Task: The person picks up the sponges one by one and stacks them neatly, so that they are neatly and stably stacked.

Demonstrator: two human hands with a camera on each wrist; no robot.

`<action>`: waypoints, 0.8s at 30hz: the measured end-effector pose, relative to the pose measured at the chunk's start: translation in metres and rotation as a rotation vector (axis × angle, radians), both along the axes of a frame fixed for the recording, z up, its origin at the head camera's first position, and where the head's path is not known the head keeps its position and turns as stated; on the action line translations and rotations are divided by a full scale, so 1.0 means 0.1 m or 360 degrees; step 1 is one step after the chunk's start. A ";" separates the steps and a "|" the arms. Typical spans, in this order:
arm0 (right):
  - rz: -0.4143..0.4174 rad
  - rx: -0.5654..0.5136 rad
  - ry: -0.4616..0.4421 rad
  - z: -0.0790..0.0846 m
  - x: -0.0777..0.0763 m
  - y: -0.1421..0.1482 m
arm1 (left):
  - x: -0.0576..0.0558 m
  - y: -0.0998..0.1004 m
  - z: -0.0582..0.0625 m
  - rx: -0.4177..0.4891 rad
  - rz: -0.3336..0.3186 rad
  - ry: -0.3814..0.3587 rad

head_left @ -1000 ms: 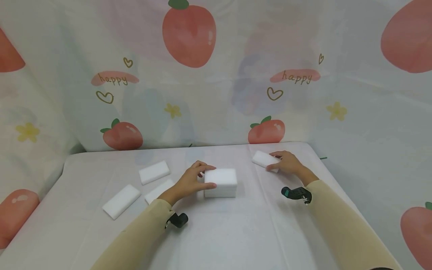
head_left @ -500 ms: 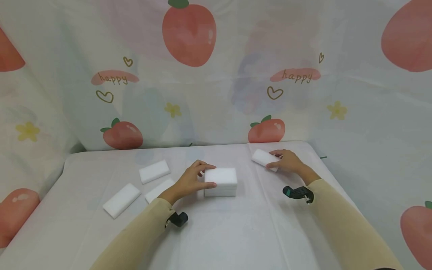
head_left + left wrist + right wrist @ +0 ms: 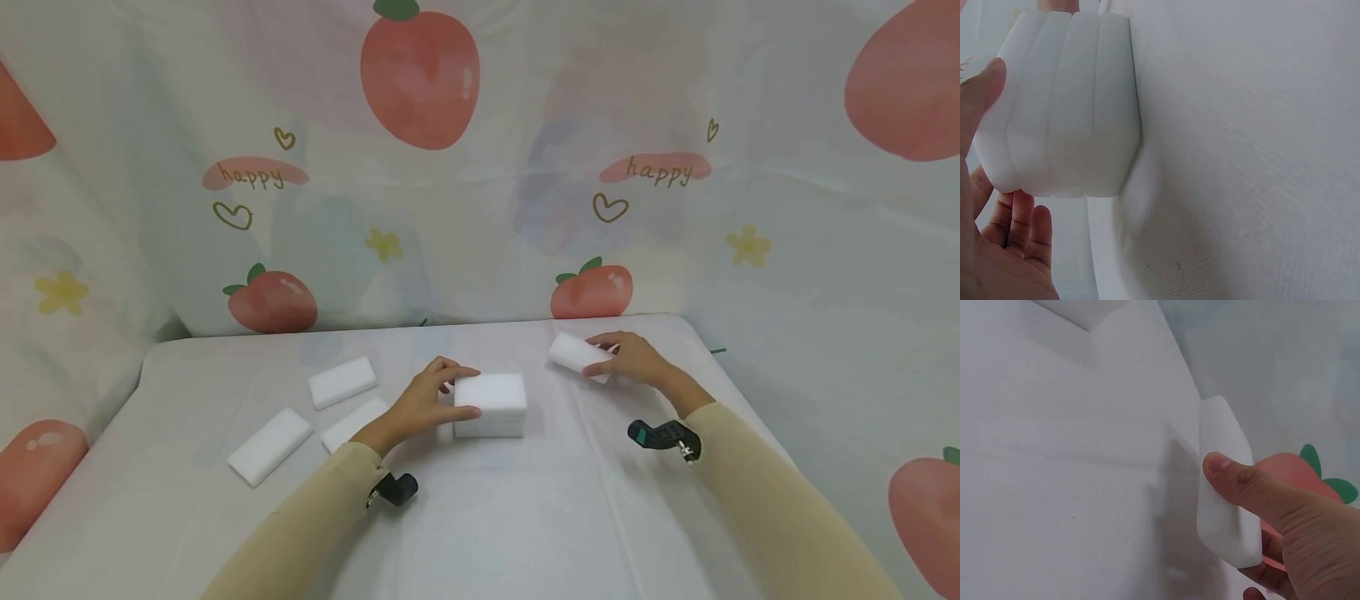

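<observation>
In the head view, a stack of several white sponges [image 3: 491, 407] stands mid-table. My left hand [image 3: 418, 408] grips it from the left, thumb on the near side of the top sponge and fingers at the far side. The left wrist view shows the layered edges of the sponge stack [image 3: 1063, 119], with the thumb [image 3: 990, 80] against the outermost layer. To the right and farther back, my right hand [image 3: 636, 360] pinches a single white sponge [image 3: 574, 352] by its right end. That sponge [image 3: 1217, 428] is tilted in the right wrist view, its shadow beside it on the tablecloth.
Three loose white sponges lie on the left: a back sponge [image 3: 343, 383], a front sponge [image 3: 270, 447] and one sponge [image 3: 352, 423] partly hidden by the left arm. A printed fruit curtain [image 3: 480, 208] hangs behind the white-covered table [image 3: 510, 533].
My right hand has shifted slightly left with its sponge, toward the stack. The left hand, the stack and the loose sponges have stayed in place.
</observation>
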State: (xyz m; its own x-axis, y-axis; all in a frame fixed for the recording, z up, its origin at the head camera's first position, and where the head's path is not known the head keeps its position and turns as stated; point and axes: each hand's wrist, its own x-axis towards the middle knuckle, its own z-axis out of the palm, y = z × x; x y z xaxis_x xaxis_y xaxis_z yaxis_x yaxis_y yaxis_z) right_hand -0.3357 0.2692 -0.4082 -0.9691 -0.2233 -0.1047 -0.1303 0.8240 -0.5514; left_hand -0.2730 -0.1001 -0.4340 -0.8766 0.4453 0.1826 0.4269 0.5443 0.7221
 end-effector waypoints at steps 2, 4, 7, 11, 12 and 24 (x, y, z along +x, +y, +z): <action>0.0014 0.0005 0.0013 0.01 0.01 -0.02 | 0.00 0.00 0.00 0.0003 -0.0003 0.0005; 0.0029 0.0006 0.0021 0.03 0.02 -0.05 | 0.00 0.00 0.00 0.0005 -0.0001 0.0006; 0.0045 -0.0007 0.0026 0.06 0.04 -0.08 | 0.00 0.00 0.00 0.0003 0.0002 0.0010; 0.0076 -0.0028 0.0042 0.10 0.06 -0.13 | 0.00 0.00 0.00 0.0008 -0.0001 0.0022; 0.0084 -0.0036 0.0051 0.11 0.07 -0.15 | 0.00 0.00 0.00 0.0010 -0.0003 0.0023; 0.0218 -0.0107 0.0193 0.28 0.19 -0.41 | 0.01 0.00 0.00 0.0013 0.0013 0.0010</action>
State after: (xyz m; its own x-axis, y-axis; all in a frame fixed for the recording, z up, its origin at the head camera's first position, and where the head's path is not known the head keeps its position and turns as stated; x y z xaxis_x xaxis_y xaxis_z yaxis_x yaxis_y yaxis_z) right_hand -0.3166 0.2285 -0.3798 -0.9338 -0.3565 0.0308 -0.3077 0.7560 -0.5778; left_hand -0.2725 -0.1005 -0.4344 -0.8790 0.4365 0.1920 0.4272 0.5420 0.7237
